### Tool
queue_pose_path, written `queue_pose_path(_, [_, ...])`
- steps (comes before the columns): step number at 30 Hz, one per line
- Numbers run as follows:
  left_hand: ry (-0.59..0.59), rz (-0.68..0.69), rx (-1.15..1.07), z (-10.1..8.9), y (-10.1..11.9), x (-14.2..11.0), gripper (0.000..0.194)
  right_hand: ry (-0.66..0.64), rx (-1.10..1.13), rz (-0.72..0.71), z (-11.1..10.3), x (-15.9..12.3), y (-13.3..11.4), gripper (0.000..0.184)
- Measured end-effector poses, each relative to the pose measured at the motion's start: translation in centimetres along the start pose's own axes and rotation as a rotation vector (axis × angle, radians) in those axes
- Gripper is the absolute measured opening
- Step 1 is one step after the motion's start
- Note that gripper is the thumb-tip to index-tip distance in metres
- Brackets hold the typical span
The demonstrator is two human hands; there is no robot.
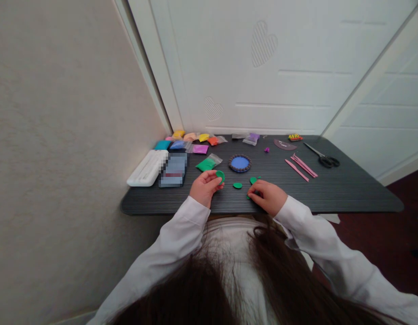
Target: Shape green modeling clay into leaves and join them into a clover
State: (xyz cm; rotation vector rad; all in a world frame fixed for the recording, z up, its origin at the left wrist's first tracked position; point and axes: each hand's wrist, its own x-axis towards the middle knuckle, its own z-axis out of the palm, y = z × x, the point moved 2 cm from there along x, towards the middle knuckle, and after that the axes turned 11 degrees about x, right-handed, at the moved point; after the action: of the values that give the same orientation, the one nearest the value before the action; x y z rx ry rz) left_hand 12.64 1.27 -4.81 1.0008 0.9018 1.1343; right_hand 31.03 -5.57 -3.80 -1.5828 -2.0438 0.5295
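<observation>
My left hand point(205, 187) pinches a flattened round piece of green clay point(220, 175) between thumb and fingers, just above the table. My right hand point(268, 197) is low over the tabletop, its fingertips closed on a small bit of green clay point(248, 197) that they mostly hide. Between the hands lies a flat green clay oval point(237, 185). Another green clay piece point(253, 180) rests by the right hand's knuckles, with a tiny green scrap point(259, 177) beside it. Beyond them sits a blue disc point(240, 163) edged with dark clay balls.
An opened bag of green clay point(206, 164) lies behind my left hand. Several coloured clay bags point(200, 149) line the back. A white case point(148, 168) and a blurred-out flat item point(174, 170) are left; pink tools point(303, 166) and scissors point(326, 160) right.
</observation>
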Motion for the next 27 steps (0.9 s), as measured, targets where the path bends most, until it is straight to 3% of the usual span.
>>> queue_pose_path(27, [-0.013,0.003,0.006,-0.05,-0.05,-0.04,0.029,-0.040,0.024,0.000,0.04,0.28,-0.01,0.011])
